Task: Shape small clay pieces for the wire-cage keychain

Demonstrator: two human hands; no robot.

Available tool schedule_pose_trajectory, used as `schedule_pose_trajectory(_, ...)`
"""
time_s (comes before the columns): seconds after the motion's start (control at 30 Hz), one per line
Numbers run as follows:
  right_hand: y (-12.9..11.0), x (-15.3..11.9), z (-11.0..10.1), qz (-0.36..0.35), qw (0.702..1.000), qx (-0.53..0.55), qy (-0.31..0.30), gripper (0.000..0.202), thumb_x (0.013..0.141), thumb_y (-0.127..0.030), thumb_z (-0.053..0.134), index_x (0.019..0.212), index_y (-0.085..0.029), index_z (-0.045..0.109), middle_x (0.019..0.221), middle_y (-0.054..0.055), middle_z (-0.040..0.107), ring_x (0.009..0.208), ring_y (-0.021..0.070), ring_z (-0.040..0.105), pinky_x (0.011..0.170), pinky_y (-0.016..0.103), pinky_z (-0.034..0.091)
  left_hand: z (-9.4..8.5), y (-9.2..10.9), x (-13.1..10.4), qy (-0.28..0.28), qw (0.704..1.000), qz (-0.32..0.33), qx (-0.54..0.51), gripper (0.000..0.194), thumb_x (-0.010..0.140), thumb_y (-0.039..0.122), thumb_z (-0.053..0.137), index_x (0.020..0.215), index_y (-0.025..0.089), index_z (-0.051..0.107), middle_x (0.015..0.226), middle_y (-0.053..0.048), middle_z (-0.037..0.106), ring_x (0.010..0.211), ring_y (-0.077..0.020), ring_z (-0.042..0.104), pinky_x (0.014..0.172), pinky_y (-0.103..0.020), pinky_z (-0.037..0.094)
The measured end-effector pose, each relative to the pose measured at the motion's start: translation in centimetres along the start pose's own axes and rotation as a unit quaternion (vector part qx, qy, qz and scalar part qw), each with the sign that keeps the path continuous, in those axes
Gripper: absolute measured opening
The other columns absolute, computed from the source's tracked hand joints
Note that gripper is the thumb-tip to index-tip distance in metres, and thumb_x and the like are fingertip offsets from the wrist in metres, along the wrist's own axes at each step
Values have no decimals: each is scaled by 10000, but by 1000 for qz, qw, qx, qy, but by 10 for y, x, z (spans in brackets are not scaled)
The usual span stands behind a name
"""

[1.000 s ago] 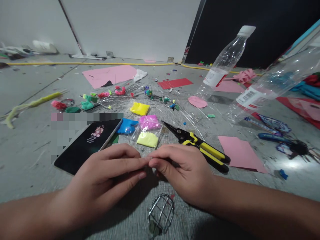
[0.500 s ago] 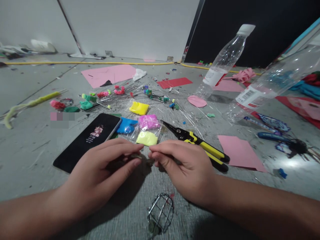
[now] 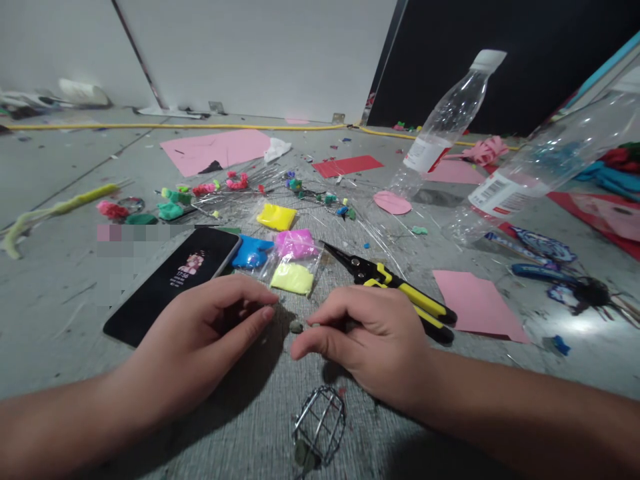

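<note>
My right hand [image 3: 367, 330] is curled, with a small grey-green lump [image 3: 296, 327], probably clay, at the tips of its thumb and forefinger. More of the same colour shows between those fingers. To its left, my left hand [image 3: 215, 333] is half curled, thumb and forefinger a little apart, with nothing visible in it. Nearest me lies a small silvery wire cage [image 3: 320, 423] with a dark green piece [image 3: 304, 453] at its lower left. Just beyond my hands are plastic packets of pale yellow clay [image 3: 293, 278], pink clay [image 3: 295, 244] and blue clay [image 3: 253, 251].
Black-and-yellow pliers [image 3: 400, 287] lie beyond my right hand, a phone [image 3: 175, 280] beyond my left. A yellow packet [image 3: 277, 217], thin wires with coloured bits, and pink paper [image 3: 477, 303] are scattered around. Two clear bottles [image 3: 440, 127] stand at right.
My hands have drawn slightly apart. My right thumb has dropped away from the forefinger, and the grey-green lump now shows between them.
</note>
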State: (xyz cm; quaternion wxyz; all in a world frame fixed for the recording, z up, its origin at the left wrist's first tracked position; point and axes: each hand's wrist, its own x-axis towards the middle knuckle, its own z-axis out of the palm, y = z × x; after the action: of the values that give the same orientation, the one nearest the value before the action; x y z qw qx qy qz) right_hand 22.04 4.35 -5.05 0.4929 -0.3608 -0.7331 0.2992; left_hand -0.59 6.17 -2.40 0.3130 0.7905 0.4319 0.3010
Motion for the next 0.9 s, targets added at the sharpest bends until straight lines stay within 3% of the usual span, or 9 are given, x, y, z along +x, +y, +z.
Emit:
schedule_pose_trajectory(0.2,1,3,-2,-36,999,-20,6,561,1038,-552,675,614,-203,557,522,-68,479,481,74,442,502,224,381,1,1,1,11,1000,15,10,154,967,244,612,944,243,764,873,-8,818,764,-177,777,642,-259,632)
schedule_pose_trajectory(0.33,2,4,-1,-6,1000,-7,-8,406,1063,-438,669,733,-204,676,584,-45,601,528,94,553,567,247,456,1,1,1,14,999,26,32,151,968,245,621,924,255,765,831,13,811,720,-171,765,610,-252,619)
schedule_pose_trajectory(0.5,7,2,5,64,997,44,15,88,985,-200,727,917,-194,782,748,0,774,664,128,717,676,270,572,2,0,2,3,1000,-17,-25,124,967,286,654,932,248,767,819,19,831,693,-174,775,589,-244,624)
schedule_pose_trajectory(0.67,10,1,7,83,994,64,20,196,981,-145,642,1049,-191,820,944,55,844,698,141,763,593,254,619,1,3,3,13,999,-26,-14,130,924,302,688,835,247,764,723,50,802,623,-146,734,555,-208,584)
schedule_pose_trajectory(0.9,13,2,6,69,996,49,11,292,1042,-155,535,1205,-152,778,1063,96,847,738,138,776,646,275,657,0,4,2,22,999,-9,48,257,955,290,616,732,253,737,614,71,741,522,-122,656,481,-184,513)
